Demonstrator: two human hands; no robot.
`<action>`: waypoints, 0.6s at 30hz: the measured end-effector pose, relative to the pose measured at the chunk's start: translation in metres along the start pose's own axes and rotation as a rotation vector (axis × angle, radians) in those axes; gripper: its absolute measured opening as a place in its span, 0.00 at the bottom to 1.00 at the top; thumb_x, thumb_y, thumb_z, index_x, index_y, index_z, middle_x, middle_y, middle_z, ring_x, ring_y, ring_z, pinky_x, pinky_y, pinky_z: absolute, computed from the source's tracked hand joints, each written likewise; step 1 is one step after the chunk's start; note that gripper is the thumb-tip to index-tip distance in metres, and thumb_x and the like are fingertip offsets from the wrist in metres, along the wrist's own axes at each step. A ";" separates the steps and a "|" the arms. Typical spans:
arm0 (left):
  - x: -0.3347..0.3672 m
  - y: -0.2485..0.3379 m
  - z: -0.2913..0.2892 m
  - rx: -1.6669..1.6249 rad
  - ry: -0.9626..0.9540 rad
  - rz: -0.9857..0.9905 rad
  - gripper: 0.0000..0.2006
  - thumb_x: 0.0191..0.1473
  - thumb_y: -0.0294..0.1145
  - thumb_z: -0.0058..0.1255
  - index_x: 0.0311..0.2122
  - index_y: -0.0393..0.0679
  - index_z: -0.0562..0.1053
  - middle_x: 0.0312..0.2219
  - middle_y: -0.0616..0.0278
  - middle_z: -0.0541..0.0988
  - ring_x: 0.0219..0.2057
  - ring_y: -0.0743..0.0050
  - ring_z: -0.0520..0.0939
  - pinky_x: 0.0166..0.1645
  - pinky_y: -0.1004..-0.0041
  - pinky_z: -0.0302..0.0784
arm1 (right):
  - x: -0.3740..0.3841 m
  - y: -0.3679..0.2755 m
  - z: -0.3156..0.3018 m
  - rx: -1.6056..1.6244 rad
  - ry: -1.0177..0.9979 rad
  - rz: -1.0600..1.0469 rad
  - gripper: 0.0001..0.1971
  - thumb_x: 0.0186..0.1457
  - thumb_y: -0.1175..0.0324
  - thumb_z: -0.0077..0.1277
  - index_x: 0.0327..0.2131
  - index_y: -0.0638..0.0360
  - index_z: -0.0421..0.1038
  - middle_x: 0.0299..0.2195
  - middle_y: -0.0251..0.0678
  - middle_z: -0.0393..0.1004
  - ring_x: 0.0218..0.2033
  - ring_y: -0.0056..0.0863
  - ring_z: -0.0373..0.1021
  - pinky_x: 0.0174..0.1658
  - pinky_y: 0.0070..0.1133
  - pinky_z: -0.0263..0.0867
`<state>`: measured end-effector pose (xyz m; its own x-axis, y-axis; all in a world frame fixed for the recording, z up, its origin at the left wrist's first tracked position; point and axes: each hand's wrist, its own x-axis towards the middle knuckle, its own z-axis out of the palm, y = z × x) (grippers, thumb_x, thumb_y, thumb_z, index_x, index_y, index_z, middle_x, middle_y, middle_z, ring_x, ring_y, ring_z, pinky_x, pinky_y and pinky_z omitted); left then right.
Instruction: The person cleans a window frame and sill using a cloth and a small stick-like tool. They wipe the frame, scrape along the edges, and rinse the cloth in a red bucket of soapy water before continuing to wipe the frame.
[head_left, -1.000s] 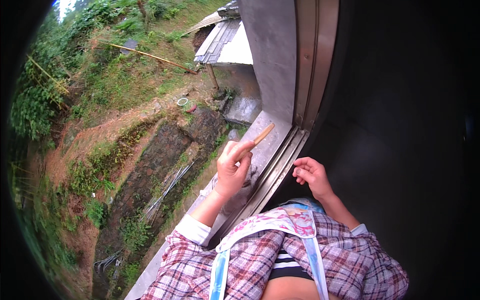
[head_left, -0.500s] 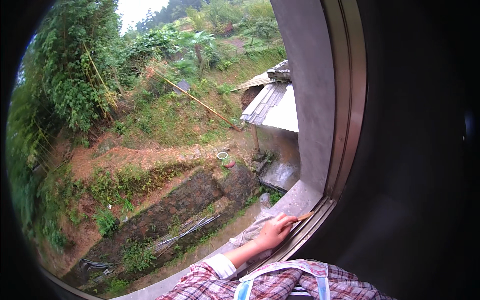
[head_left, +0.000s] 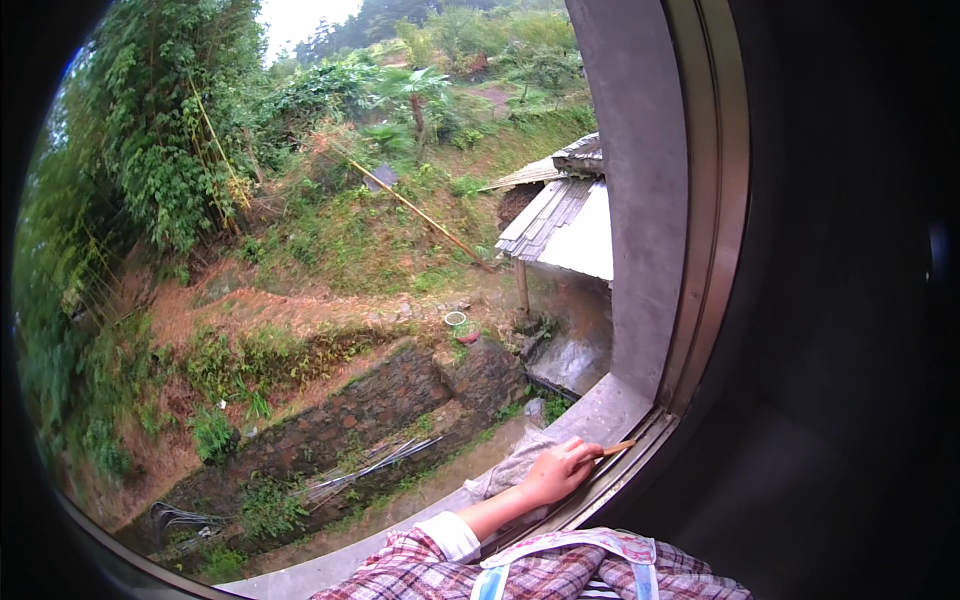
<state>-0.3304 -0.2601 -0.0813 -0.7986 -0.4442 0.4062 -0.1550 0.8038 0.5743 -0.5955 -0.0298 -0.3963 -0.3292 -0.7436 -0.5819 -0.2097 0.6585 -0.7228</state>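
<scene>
My left hand (head_left: 558, 472) reaches over the window sill, fingers closed around a thin, flat brown stick that looks wooden (head_left: 619, 448). The stick's free end points right, at the grooves of the metal window track (head_left: 640, 455), close to the frame's corner. Whether its tip touches the track, I cannot tell. Beside the hand, on the outer side of the sill (head_left: 607, 407), lies a crumpled greyish cloth (head_left: 512, 468), partly covered by the hand and wrist. My right hand is out of view.
The upright window frame (head_left: 715, 200) and a grey wall edge (head_left: 645, 200) rise on the right. Outside and below are a stone retaining wall (head_left: 370, 410), a bundle of pipes or poles (head_left: 375, 465), a small roofed shed (head_left: 555, 220) and a planted slope.
The whole view has shifted slightly, so the window and the scenery sit a little further right and lower. My left hand keeps its hold on the stick near the track corner.
</scene>
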 end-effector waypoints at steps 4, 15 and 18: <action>0.000 -0.001 0.002 -0.003 -0.007 -0.010 0.13 0.56 0.28 0.53 0.48 0.47 0.74 0.31 0.56 0.74 0.31 0.53 0.79 0.36 0.63 0.75 | 0.006 -0.002 -0.001 -0.011 0.002 0.006 0.12 0.55 0.64 0.53 0.37 0.59 0.80 0.36 0.41 0.81 0.39 0.31 0.76 0.44 0.27 0.70; 0.000 -0.003 0.004 -0.011 -0.009 0.008 0.13 0.55 0.28 0.53 0.47 0.47 0.74 0.32 0.55 0.75 0.33 0.52 0.80 0.37 0.62 0.76 | 0.014 -0.005 0.004 -0.021 0.005 0.018 0.13 0.55 0.62 0.52 0.38 0.58 0.80 0.37 0.42 0.80 0.40 0.34 0.76 0.45 0.29 0.69; 0.000 -0.003 0.003 -0.005 -0.009 0.001 0.14 0.55 0.28 0.53 0.47 0.47 0.74 0.32 0.55 0.74 0.33 0.52 0.80 0.37 0.62 0.76 | 0.015 -0.004 0.006 -0.024 0.006 0.020 0.13 0.55 0.62 0.52 0.38 0.58 0.80 0.38 0.42 0.80 0.40 0.34 0.76 0.45 0.29 0.69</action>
<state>-0.3319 -0.2609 -0.0850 -0.8037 -0.4400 0.4006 -0.1515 0.8023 0.5774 -0.5945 -0.0442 -0.4044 -0.3394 -0.7293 -0.5941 -0.2253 0.6762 -0.7014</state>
